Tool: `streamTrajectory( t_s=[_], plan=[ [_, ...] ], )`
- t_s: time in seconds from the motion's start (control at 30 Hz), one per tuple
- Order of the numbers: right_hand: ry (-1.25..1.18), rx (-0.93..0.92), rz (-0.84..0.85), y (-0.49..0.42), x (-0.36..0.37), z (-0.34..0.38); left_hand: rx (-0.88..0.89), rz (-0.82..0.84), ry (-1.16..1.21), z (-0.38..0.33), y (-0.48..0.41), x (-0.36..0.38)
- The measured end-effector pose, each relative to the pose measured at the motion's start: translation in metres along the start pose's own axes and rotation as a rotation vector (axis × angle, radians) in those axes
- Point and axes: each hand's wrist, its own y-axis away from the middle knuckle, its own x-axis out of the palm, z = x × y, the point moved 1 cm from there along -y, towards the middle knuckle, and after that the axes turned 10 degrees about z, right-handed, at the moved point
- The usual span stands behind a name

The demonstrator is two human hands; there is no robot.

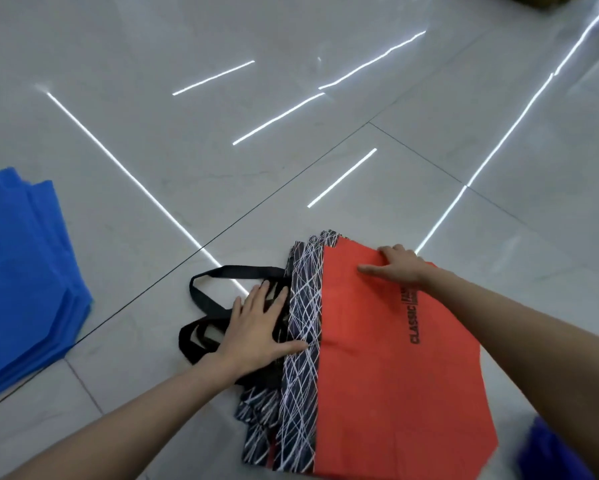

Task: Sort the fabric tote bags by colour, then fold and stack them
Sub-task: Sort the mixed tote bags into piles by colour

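Glossy pale floor (291,98) tiles, streaked with reflected strip lights, carry everything we are working on. The main risk we see is slippage. The red tote bag (395,358) lies on top of several like it, whose line-patterned edges fan out unevenly below and to the left. On so smooth a floor, a push from one side would probably skew the whole pile instead of squaring it. The black handles (204,296) also sprawl loose to the left, and if they are folded in bunched, the bag would likely sit lumpy and tip whatever is stacked on it. Our hands are apart, one at each side of the bag. Our left hand (260,327) lies flat with straight fingers, pressing the handles where they meet the patterned band (303,306). Our right hand (395,268) rests at the bag's far upper corner with the thumb stretched out; we cannot tell whether its bent fingers pinch the edge. The bag fills the lower centre and right of the frame, and a stack of blue bags (24,271) lies well apart at the left edge. More blue fabric (551,452), blurred, shows at the lower right.
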Motion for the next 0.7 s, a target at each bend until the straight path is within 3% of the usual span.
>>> streamTrajectory(
  t_s=[0.13,0.37,0.43,0.57,0.7],
  plan=[
    [-0.281,-0.07,0.092,-0.004,0.0,-0.004,-0.013,-0.007,-0.045,0.004,-0.005,-0.009],
    [-0.271,-0.215,0.228,0.006,-0.017,0.017,-0.095,-0.051,0.005,0.012,0.008,-0.013],
    [-0.339,-0.272,0.153,0.007,-0.023,0.03,-0.121,-0.103,0.043,0.016,0.013,-0.017],
    [-0.406,-0.332,-0.117,-0.003,-0.037,0.069,-0.157,-0.388,0.129,0.037,0.022,-0.046],
    [-0.477,-0.276,-0.264,-0.021,-0.032,0.109,-0.255,-0.518,0.193,0.078,0.034,-0.061]
  ],
)
